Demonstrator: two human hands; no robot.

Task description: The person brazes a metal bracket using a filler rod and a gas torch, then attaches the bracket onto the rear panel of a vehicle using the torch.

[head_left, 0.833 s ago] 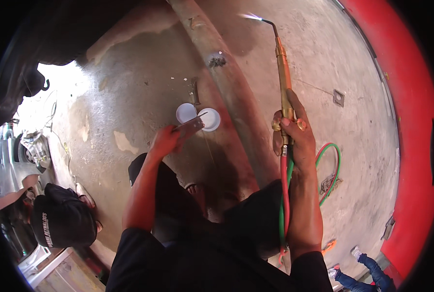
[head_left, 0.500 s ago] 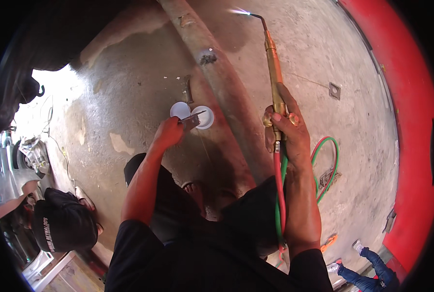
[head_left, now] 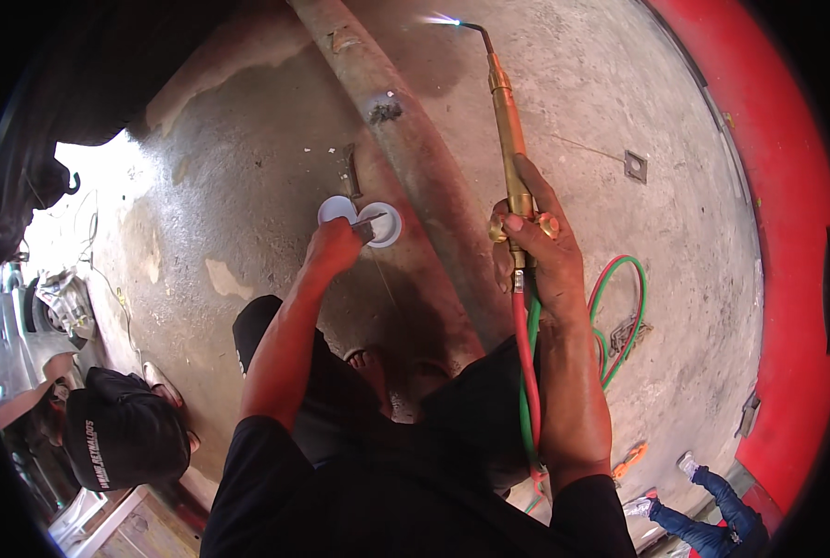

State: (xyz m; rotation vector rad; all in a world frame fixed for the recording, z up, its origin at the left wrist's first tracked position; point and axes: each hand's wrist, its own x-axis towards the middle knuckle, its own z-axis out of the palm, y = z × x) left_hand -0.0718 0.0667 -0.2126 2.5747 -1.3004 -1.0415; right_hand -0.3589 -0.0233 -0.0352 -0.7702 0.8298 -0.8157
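Note:
My right hand (head_left: 551, 256) is wrapped round a brass gas torch (head_left: 509, 121), below its valve knobs. At the torch's bent tip burns a small bright flame (head_left: 444, 19), pointing left. Red and green hoses (head_left: 528, 344) run down from the handle along my forearm. My left hand (head_left: 333, 247) is closed on a flat grey metal piece (head_left: 369, 230) with a pointed end; its exact kind is unclear. That piece is over a round white tub (head_left: 399, 228), and a white lid or second tub (head_left: 334, 206) sits beside it, partly behind my fingers.
A long brown pipe (head_left: 415, 121) with a dark burnt patch crosses the floor ahead. A narrow metal bar (head_left: 351, 172) lies near the tubs. Looped hose (head_left: 640, 302) rests at right, before a red surface (head_left: 796, 307). One person (head_left: 126, 428) is low left, another's legs (head_left: 712, 507) low right.
My left hand has shifted slightly right and up, bringing the metal piece lower over the tub. The torch and right hand appear a little further left, with the flame still lit.

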